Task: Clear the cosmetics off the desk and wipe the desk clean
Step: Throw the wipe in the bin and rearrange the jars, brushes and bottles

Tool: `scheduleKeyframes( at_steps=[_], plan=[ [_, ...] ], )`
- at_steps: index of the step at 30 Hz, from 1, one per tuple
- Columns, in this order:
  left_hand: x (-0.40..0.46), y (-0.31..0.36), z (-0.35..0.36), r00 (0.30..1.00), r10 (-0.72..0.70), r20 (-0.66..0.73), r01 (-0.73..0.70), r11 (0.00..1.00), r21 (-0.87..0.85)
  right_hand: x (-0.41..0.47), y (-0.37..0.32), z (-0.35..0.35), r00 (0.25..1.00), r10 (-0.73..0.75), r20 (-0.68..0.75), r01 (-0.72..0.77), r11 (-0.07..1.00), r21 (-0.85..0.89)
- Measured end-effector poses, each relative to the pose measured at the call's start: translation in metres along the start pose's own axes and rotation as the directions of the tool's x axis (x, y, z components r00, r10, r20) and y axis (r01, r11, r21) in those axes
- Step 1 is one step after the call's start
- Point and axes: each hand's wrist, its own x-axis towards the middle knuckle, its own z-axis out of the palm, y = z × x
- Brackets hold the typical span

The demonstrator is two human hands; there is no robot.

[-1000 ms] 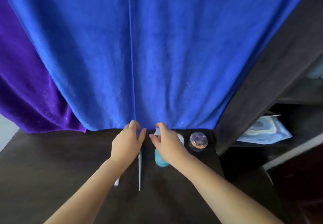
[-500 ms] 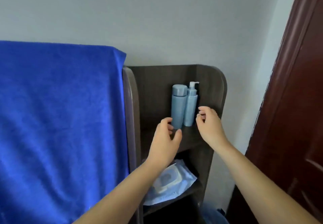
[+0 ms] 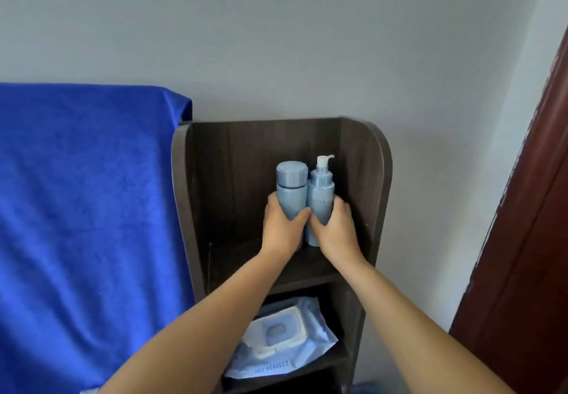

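Two pale blue cosmetic bottles stand side by side on the top shelf of a dark wooden shelf unit (image 3: 365,160). The capped bottle (image 3: 292,187) is on the left, and my left hand (image 3: 284,230) grips its lower body. The pump bottle (image 3: 321,190), with a white pump head, is on the right, and my right hand (image 3: 333,229) grips its lower part. Both bottles are upright and touch each other. The desk is out of view.
A blue cloth (image 3: 86,209) hangs to the left of the shelf unit. A pack of wet wipes (image 3: 282,338) lies on the shelf below. A dark red door (image 3: 534,240) stands at the right. A pale wall is behind.
A second ago my hands were at small items on the dark desk under the blue cloth. The view rose to the shelf, and both hands closed round the two bottles.
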Motion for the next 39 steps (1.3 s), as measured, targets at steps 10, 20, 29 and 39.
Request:
scheduleKeyframes(
  at_steps=[10, 20, 29, 39],
  plan=[
    [-0.140, 0.021, -0.129, 0.975, 0.116, 0.188, -0.096, 0.989, -0.109, -0.119, -0.088, -0.040, 0.960, -0.107, 0.258, 0.092, 0.993, 0.068],
    [-0.231, -0.066, -0.400, 0.991, -0.124, -0.057, 0.129, 0.989, 0.079, -0.258, -0.152, 0.159, 0.745, -0.108, 0.658, -0.081, 0.965, 0.251],
    [-0.218, -0.275, -0.594, 0.868, -0.442, -0.226, 0.489, 0.840, 0.234, -0.375, -0.136, 0.458, 0.715, 0.188, 0.674, -0.238, 0.971, -0.018],
    [-0.210, -0.342, -0.623, 0.863, -0.466, -0.195, 0.495, 0.858, 0.139, -0.414, -0.128, 0.539, 0.809, 0.165, 0.564, -0.093, 0.984, -0.155]
  ],
)
